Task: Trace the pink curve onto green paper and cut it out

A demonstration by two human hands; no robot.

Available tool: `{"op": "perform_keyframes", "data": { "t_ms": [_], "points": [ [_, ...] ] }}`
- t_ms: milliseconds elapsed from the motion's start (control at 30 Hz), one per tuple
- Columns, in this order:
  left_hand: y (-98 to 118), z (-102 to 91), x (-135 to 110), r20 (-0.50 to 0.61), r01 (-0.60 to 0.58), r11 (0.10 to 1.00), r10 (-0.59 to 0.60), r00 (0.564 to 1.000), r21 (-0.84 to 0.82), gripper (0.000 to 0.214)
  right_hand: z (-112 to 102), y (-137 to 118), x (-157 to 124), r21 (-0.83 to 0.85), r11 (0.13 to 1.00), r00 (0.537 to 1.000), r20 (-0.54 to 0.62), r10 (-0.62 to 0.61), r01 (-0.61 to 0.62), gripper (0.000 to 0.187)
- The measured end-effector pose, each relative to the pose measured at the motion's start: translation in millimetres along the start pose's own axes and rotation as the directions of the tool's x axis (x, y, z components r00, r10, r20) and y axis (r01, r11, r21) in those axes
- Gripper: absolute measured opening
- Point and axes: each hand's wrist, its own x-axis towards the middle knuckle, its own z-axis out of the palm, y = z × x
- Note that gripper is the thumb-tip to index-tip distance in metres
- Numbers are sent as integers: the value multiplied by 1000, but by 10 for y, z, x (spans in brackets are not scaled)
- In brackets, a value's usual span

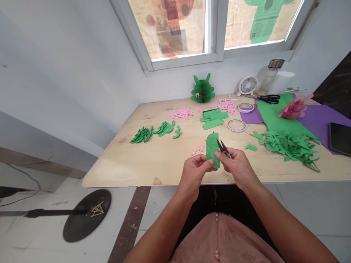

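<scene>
Between my hands, over the table's front edge, is an upright green paper piece (212,148) with curved lines on it and a rounded top left corner. My left hand (194,173) pinches its lower left part, thumb in front. In my right hand (237,166) is a small pair of scissors (223,147), blades pointing up and left, slightly apart, beside the paper's right edge. The right thumb and finger also reach the paper's right side. A thin pink paper strip (199,149) lies on the table just behind my left hand.
Curved green cutouts (166,128) lie left, with pink cutouts (181,113) and green rectangles (215,117) behind. Tape rolls (236,125), green scraps (287,146), black scissors (270,99) and a phone (340,138) are right. A green paper figure (203,90) and a fan (247,86) stand at the back.
</scene>
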Motion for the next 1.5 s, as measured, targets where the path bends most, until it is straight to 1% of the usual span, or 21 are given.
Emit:
{"op": "perform_keyframes", "data": {
  "t_ms": [100,167,200,233,267,333,400,433,500,600,633,700,767,900,967,1033,1200,1300,1400,1433,1500],
  "points": [
    [29,-29,-19,14,-34,998,33,999,50,20,-43,-37,-17,-40,999,1000,12,-5,6,28],
    [53,-73,-17,-34,-154,979,160,987,131,19,-81,-42,-17,-47,999,1000,30,-3,4,29],
    [67,-104,-11,-60,-250,946,267,962,205,19,-100,-37,-12,-39,999,999,42,4,-2,31],
    [80,-138,-2,-66,-356,884,392,918,304,19,-115,-30,-5,-25,1000,998,55,14,-12,34],
    [93,-174,9,-35,-460,781,521,853,422,21,-127,-20,3,-4,1000,997,73,28,-27,36],
    [116,-241,35,136,-612,485,704,697,625,27,-133,0,16,51,996,991,122,62,-69,40],
    [132,-290,61,340,-688,203,751,566,697,30,-117,14,20,107,987,980,172,97,-116,41],
    [137,-307,72,418,-708,101,746,518,699,30,-104,18,18,131,981,974,194,117,-144,42],
    [145,-325,90,506,-727,-22,733,455,686,25,-73,22,6,163,965,959,230,165,-205,43],
    [166,-340,103,543,-755,-63,734,408,653,20,-36,33,-11,186,944,938,270,218,-273,45],
    [176,-346,104,544,-764,-49,731,411,643,19,-31,42,-12,189,943,937,272,220,-276,44],
    [198,-359,101,542,-773,15,704,459,635,18,-31,65,-9,185,951,950,241,199,-247,40],
    [214,-370,93,508,-744,117,660,553,658,17,-49,89,-3,170,968,975,158,156,-183,36],
    [220,-369,72,338,-579,369,542,769,727,11,-111,93,-3,96,994,999,-22,45,-43,38],
    [231,-359,67,300,-506,480,443,845,717,11,-138,64,-6,44,999,998,-58,4,-1,37],
    [258,-348,70,313,-454,572,333,890,683,11,-156,25,-3,-4,1000,999,-51,-17,17,36],
    [359,-333,116,352,-332,706,124,928,626,11,-146,-15,27,-97,995,1000,26,13,-11,29],
    [366,-345,141,306,-266,777,99,947,571,10,-110,23,40,-59,998,999,-32,21,-23,30],
    [260,-390,123,108,-237,880,212,971,411,19,-68,82,48,58,998,989,-147,15,-7,32],
    [197,-408,103,1,-248,912,261,965,328,25,-53,102,51,103,995,984,-177,15,3,33],
    [45,-432,41,-235,-286,943,320,918,169,32,-17,141,59,186,982,975,-222,13,29,34]
  ]
}}
